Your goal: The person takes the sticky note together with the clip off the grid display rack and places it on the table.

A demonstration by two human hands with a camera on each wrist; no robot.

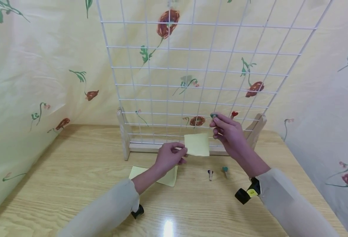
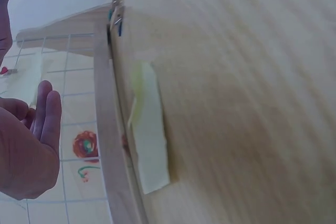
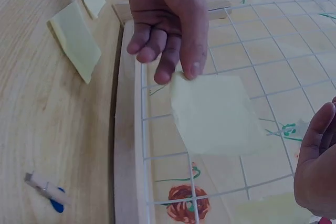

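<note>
See only the tip of a small green-ended object [image 1: 213, 115] pinched in the right hand [image 1: 228, 131]; cannot make out the rest behind the grip. See the red heart-topped clip [image 1: 234, 114] only in its upper part, with the remainder covered by that hand. Cannot see the middle of the pale yellow paper [image 1: 169, 178] under the bare left forearm [image 1: 146, 179], nor tell one sheet from several. Find the white wire grid panel [image 1: 192, 24] cut off by the head view's top edge. Cannot count the tiny, bunched clips [image 2: 115, 17] in the left wrist view.
</note>
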